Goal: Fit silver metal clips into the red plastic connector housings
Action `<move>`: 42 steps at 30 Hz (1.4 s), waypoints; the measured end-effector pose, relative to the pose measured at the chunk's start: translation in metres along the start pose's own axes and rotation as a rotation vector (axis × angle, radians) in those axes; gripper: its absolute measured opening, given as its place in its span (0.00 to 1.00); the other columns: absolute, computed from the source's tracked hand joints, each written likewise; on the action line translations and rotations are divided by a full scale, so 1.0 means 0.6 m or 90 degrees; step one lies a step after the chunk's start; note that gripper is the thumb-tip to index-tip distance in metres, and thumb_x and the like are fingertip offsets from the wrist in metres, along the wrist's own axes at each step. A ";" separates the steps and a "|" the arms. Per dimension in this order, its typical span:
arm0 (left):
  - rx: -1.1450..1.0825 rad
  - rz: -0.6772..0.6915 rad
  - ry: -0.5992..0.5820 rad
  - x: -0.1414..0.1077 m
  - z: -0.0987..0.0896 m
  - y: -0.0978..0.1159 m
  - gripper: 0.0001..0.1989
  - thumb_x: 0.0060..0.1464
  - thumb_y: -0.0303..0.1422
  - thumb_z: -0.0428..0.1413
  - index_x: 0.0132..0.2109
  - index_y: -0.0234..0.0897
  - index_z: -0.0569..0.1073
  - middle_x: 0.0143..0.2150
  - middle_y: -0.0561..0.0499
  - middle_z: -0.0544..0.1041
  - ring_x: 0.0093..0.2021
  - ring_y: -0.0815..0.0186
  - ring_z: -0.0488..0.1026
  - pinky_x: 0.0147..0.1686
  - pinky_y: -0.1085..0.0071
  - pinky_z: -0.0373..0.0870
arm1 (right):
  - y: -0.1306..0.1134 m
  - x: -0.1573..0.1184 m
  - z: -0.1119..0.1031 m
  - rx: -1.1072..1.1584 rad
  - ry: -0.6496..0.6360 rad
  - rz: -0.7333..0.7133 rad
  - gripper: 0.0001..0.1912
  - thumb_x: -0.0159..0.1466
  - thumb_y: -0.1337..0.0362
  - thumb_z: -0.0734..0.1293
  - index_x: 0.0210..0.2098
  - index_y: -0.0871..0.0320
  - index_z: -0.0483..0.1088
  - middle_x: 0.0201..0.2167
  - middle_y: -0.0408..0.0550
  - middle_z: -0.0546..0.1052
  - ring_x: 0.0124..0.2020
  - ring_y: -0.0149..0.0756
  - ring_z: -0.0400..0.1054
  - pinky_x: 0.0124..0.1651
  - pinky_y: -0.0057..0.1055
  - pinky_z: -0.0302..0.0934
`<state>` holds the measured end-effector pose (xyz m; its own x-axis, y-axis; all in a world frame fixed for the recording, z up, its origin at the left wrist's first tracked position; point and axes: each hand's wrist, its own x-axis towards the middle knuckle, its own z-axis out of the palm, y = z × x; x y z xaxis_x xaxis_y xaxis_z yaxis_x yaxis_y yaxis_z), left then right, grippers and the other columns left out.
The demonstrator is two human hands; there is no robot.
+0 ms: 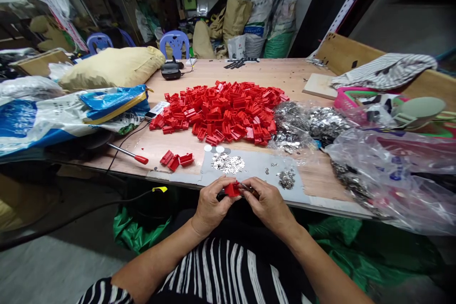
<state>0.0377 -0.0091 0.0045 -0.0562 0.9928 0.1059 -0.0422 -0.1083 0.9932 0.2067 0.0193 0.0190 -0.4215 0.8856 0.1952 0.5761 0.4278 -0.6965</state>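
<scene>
My left hand [213, 203] pinches a small red plastic part [232, 189] just off the front edge of the table. Beside it, my right hand [268, 203] is closed around a thin dark tool [248, 188] whose tip meets the red part. Flat silvery metal pieces [228, 163] lie in a pile on a grey mat [210, 176] beyond my hands. A smaller heap of metal bits [287, 179] sits on the mat's right side. Several loose red parts [173, 162] rest to the left of the mat.
A large heap of red parts [224, 109] covers the table's middle. Plastic bags of metal pieces [326, 123] and a pink basket [347, 99] stand right. At left are a blue-white sack [46, 116], a cloth sack [117, 66] and a red-handled lever [141, 159].
</scene>
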 end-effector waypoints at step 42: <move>0.200 0.124 0.001 -0.001 -0.022 -0.054 0.15 0.55 0.32 0.59 0.50 0.40 0.71 0.46 0.49 0.78 0.46 0.64 0.76 0.49 0.67 0.71 | 0.085 0.024 -0.011 -0.273 0.040 0.134 0.09 0.64 0.65 0.60 0.38 0.57 0.72 0.38 0.50 0.77 0.39 0.41 0.72 0.41 0.35 0.62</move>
<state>0.0260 -0.0067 -0.0283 -0.0341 0.9550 0.2945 0.2773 -0.2741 0.9209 0.2349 0.0552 -0.0093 -0.2292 0.9646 0.1306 0.8872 0.2622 -0.3797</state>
